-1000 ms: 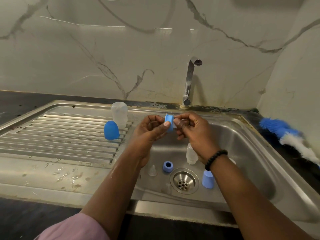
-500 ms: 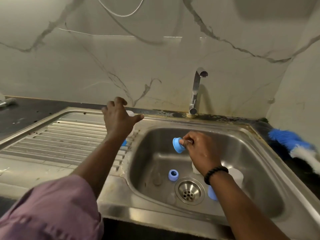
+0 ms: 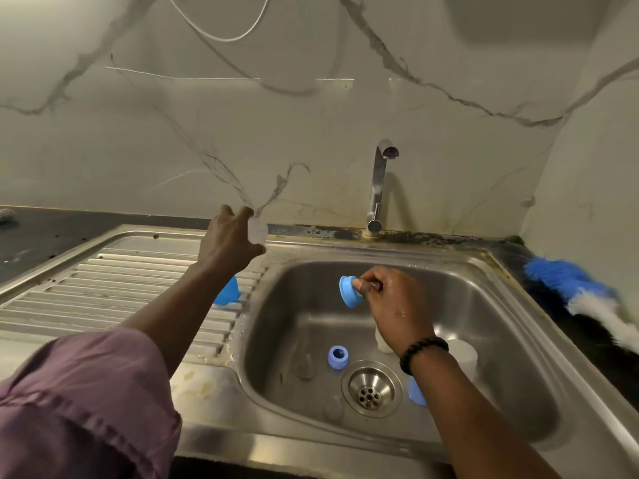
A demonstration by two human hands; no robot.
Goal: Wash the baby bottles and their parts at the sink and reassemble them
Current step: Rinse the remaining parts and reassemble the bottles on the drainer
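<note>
Left hand [image 3: 231,242]: reached to the far left of the basin, fingers curled round the clear bottle [image 3: 257,231] standing on the drainboard [image 3: 103,288].
Right hand [image 3: 390,305]: over the sink [image 3: 511,340], pinching the blue collar [image 3: 349,292].
Change: a second ago both hands worked the collar together; half a second ago the left was only nearing the bottle.
Meaning: collar likely ready to go onto the bottle.
Loose parts: second blue ring [image 3: 337,356] left of the drain [image 3: 371,388]; blue cap [image 3: 228,292] on the drainboard.

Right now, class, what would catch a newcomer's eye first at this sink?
The right hand holds a bright blue collar above the steel basin. The left hand grips a clear bottle at the back of the drainboard. Another blue ring lies beside the drain.
</note>
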